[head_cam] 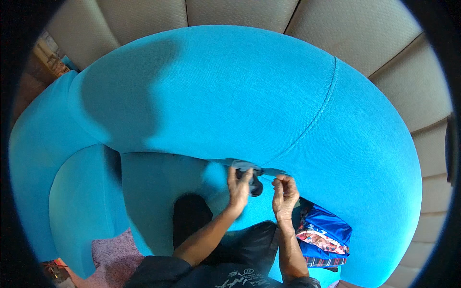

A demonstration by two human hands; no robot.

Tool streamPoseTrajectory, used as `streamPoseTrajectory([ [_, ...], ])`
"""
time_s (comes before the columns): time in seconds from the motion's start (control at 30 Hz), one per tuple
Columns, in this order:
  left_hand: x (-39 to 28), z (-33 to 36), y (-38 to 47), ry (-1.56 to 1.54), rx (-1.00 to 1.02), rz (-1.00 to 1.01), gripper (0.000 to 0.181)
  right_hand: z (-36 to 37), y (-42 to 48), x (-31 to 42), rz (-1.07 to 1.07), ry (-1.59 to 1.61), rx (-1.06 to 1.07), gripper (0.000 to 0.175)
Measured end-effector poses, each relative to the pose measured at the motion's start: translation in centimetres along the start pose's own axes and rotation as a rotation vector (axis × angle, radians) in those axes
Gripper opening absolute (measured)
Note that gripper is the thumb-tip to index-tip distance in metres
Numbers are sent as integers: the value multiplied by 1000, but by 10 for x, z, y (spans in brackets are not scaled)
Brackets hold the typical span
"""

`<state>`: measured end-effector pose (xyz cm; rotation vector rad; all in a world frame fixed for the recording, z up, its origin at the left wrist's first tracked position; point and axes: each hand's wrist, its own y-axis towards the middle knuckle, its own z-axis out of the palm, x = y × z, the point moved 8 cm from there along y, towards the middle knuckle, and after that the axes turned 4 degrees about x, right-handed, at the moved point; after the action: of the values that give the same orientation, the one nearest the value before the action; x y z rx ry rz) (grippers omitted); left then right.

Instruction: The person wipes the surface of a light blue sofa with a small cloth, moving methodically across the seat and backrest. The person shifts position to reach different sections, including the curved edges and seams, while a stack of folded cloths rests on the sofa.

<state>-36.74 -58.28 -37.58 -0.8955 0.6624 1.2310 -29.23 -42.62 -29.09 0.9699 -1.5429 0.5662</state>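
Note:
My left hand (238,190) grips a bunched dark grey cloth item (256,187), with the thumb across its near side. A paler grey fold shows along the top, and a dark rounded part hangs below the fingers. To the right, a narrow strip of the cloth stretches toward my right hand (285,198), whose thumb and fingertips are pinched together at its end. Blur hides the exact kind of garment. Both hands are above the seat of a bright blue upholstered sofa (230,90), in front of its backrest.
Folded clothes (322,237), some shiny blue, patterned and plaid, are stacked on the seat at my right. My legs in dark trousers (248,244) are below the hands. Beige padded wall panels (245,12) stand behind the sofa. A pinkish rug (115,255) lies at lower left.

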Motion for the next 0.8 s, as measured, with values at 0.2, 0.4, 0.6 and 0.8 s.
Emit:
streamPoseTrajectory([
  [0.2,-156,105,-16,409,111,599,24,-10,35,94,-246,-89,-15,6],
  [0.4,-217,163,-23,464,201,981,42,-13,42,132,-286,-114,-62,6],
  [0.6,-144,92,-19,678,111,874,34,9,30,97,-231,-107,50,6],
  [0.8,-6,-22,8,518,-116,329,32,31,9,43,-65,-163,81,7],
])
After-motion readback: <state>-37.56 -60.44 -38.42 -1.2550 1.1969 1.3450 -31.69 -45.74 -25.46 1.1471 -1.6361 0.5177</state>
